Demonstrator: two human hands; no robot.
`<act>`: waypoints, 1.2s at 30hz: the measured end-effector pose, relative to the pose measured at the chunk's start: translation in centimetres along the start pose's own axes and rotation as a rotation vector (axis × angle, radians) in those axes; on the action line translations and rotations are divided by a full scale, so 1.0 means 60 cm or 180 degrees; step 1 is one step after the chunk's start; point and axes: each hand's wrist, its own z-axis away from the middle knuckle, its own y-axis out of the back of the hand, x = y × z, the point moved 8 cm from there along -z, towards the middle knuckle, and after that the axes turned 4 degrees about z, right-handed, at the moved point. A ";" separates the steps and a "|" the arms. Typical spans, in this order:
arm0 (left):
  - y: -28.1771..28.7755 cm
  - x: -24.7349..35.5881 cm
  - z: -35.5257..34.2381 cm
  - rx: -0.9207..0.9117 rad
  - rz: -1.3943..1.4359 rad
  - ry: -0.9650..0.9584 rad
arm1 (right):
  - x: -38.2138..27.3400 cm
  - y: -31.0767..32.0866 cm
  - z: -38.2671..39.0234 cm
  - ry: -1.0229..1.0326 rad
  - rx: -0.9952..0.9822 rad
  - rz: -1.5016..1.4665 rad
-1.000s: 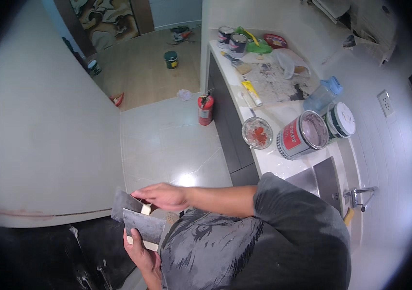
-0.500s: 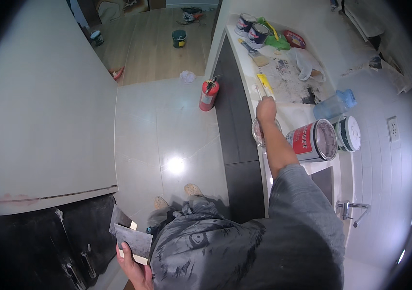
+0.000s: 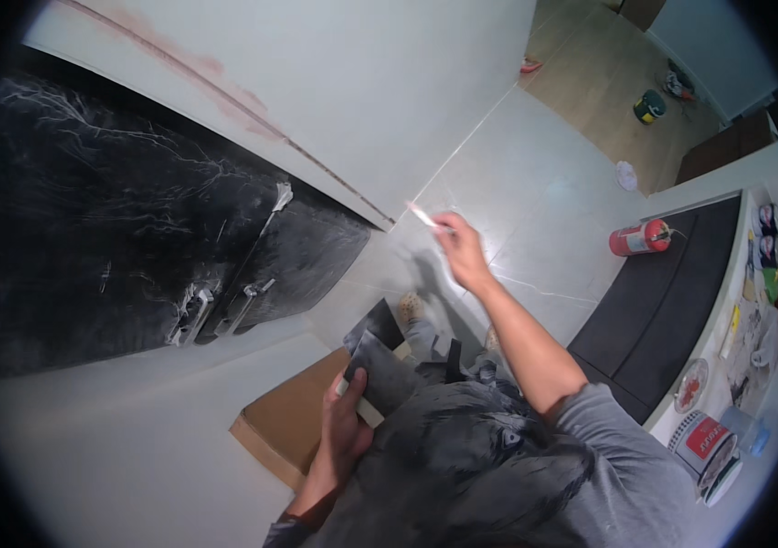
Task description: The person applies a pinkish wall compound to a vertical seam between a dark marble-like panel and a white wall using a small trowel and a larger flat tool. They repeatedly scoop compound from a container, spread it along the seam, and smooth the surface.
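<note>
Wall panel: white panel (image 3: pixel 352 87) filling 11 o'clock from the right hand, a reddish-smeared seam running along its lower side.
Black cabinet: (image 3: pixel 160 210) standing at 11 o'clock from the left hand, doors streaked white.
Cardboard box: (image 3: pixel 288 406) lying at 9 o'clock, beneath and beside the left hand.
Left hand: (image 3: pixel 345 416) gripping the gray blades (image 3: pixel 389 373), thumb pressing the front one; both plates projecting toward 1 o'clock, pale edging showing below.
Right hand: (image 3: pixel 464 251) pinching a slim pale tool (image 3: pixel 423 216) between thumb and fingers.
Slim tool: extending past the fingertips toward 10 o'clock, pinkish tip blurring near the panel's lower corner; contact cannot be told.
Change: half a second ago the right hand was reaching over the counter (image 3: pixel 663 416); now it is hovering above the floor tiles (image 3: pixel 544 215), while the left is keeping its blades.
</note>
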 end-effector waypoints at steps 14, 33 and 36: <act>0.162 0.164 -0.096 0.0730 -0.0113 0.0273 | -0.199 -0.290 -0.250 0.0691 0.0055 -0.0738; 0.167 0.207 -0.138 0.0663 0.0015 0.0344 | -0.140 -0.309 -0.255 0.0528 0.0188 -0.0142; 0.171 0.207 -0.138 0.0638 0.0029 0.0344 | -0.131 -0.305 -0.249 0.0573 0.0210 0.0010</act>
